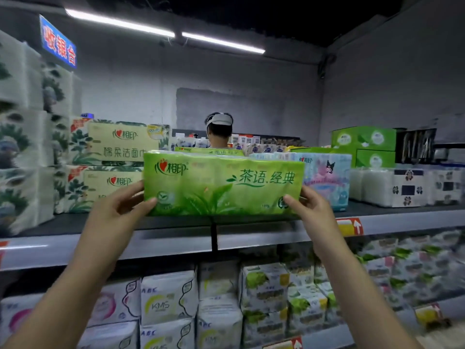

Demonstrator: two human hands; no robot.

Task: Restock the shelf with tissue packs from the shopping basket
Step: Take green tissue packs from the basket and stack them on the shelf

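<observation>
**When Both Ends Need Support**

Because the green tissue pack is long and soft, the left hand and right hand each grip one end to hold it level at the front edge of the shelf.

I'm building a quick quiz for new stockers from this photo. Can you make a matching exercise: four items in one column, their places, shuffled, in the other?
Items
1. green tissue pack
2. cartoon pack
3. beige leaf-print packs
4. white ABC packs

Places
A. below the top shelf
B. gripped at its ends by the left hand and right hand
C. stacked two high, left of the green pack
D. on the top shelf, right of the green pack

Pairs: 1-B, 2-D, 3-C, 4-A
</observation>
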